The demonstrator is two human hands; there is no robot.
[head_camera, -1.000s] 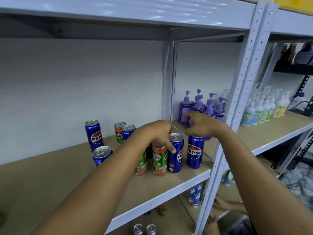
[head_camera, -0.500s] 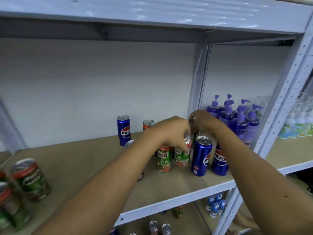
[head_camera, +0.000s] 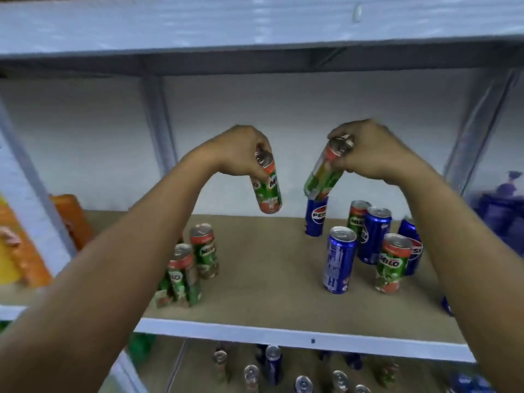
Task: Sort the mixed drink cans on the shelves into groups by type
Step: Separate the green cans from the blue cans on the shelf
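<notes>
- Left hand [head_camera: 241, 150] grips a green-and-red Milo drink can [head_camera: 268, 188] by its top rim, fingers curled round it; can hangs in the air above the shelf, nearly upright, base tipped slightly toward 5 o'clock.
- Right hand [head_camera: 368, 148] grips a second green Milo can [head_camera: 324, 173] at its top, fingers curled round the rim; can tilted, base toward 7 o'clock, also clear of the shelf.
- The two held cans are near each other but apart.
- Brown board shelf [head_camera: 269, 265]: cluster of standing Milo cans [head_camera: 192, 265] at 8 o'clock from the held cans.
- At 4 o'clock, a mixed group: blue Pepsi cans [head_camera: 338, 263] with Milo cans among them, one [head_camera: 392, 263] at the front.
- One blue Pepsi can [head_camera: 316, 218] stands directly below the right-hand can.
- Lower shelf [head_camera: 283, 367]: more cans, blurred.
- Orange packages [head_camera: 25, 245] at 9 o'clock, blurred.
</notes>
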